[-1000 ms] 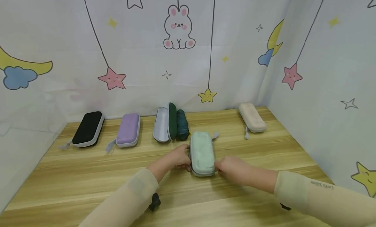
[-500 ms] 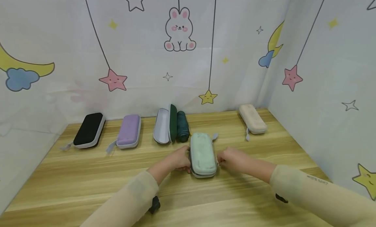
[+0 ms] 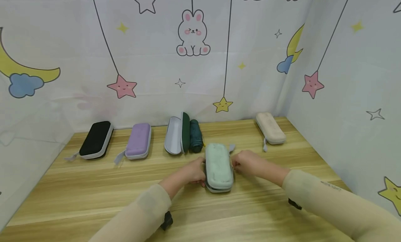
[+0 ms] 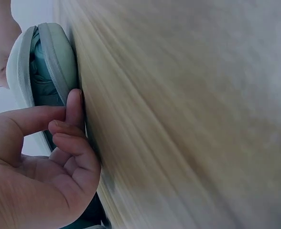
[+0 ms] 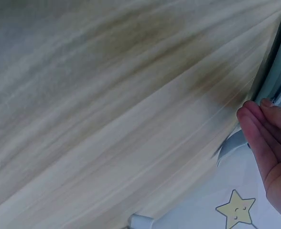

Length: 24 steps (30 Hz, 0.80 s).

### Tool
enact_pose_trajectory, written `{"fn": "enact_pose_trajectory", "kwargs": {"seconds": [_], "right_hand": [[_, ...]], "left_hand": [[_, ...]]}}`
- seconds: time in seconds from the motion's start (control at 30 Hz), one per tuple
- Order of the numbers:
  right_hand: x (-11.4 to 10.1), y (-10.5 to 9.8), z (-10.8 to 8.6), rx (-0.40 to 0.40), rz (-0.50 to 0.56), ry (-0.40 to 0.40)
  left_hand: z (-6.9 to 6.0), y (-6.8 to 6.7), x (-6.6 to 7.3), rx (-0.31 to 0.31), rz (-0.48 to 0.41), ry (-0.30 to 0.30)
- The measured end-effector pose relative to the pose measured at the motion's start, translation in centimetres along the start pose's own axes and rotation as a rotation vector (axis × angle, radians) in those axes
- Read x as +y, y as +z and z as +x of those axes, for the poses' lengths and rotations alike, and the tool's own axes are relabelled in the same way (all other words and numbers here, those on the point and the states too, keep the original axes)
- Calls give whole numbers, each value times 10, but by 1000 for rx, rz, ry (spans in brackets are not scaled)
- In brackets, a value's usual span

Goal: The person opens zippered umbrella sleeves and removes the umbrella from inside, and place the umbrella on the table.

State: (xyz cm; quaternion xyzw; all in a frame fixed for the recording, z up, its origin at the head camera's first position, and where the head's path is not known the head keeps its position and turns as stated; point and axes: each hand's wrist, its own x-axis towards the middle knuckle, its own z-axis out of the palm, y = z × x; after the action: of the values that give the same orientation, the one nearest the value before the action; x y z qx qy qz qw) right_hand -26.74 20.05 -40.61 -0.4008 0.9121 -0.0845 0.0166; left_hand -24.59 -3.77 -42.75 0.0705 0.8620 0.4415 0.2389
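A mint green case (image 3: pixel 218 165) lies on the wooden table, its lid slightly raised at the near end. Folded dark teal fabric (image 4: pixel 41 74) shows through the gap between its zipper edges in the left wrist view. My left hand (image 3: pixel 195 171) holds the case's left side, thumb and index finger at the rim (image 4: pixel 54 62). On the other side, my right hand (image 3: pixel 247 162) pinches at the zipper edge with thumb and fingertips; the pull itself is mostly hidden. A grey strap (image 5: pixel 232 145) sticks out beyond those fingers.
Behind the mint case stand an opened dark green case (image 3: pixel 174 135) and a rolled teal umbrella (image 3: pixel 196 137). Purple (image 3: pixel 138 141) and black (image 3: pixel 95 139) cases lie at the left, a cream case (image 3: pixel 270 128) at the back right. Printed curtains border the table.
My right hand has moved away from me along the case's right side, from the near corner to about the middle. The near-end gap looks slightly wider. My left hand stays at the left side.
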Motion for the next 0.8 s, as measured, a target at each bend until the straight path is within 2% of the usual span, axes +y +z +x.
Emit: {"fn": "enact_pose_trajectory", "kwargs": {"seconds": [0.17,0.3,0.5,0.7,0.8], "right_hand": [[12,2,1,25,-20,41],[17,4,1,43,-32,61],[15,4,4,62,-87,71],[1,-10,4,63,-157,201],[-11,-18,8,92,-182,162]], "left_hand": [[-2,4,4,-53,50,1],[-3,7,5,-68,57,2],[-3,9,7,-40,25,4],[0,6,5,-15,20,27],[4,4,2,4,25,46]]}}
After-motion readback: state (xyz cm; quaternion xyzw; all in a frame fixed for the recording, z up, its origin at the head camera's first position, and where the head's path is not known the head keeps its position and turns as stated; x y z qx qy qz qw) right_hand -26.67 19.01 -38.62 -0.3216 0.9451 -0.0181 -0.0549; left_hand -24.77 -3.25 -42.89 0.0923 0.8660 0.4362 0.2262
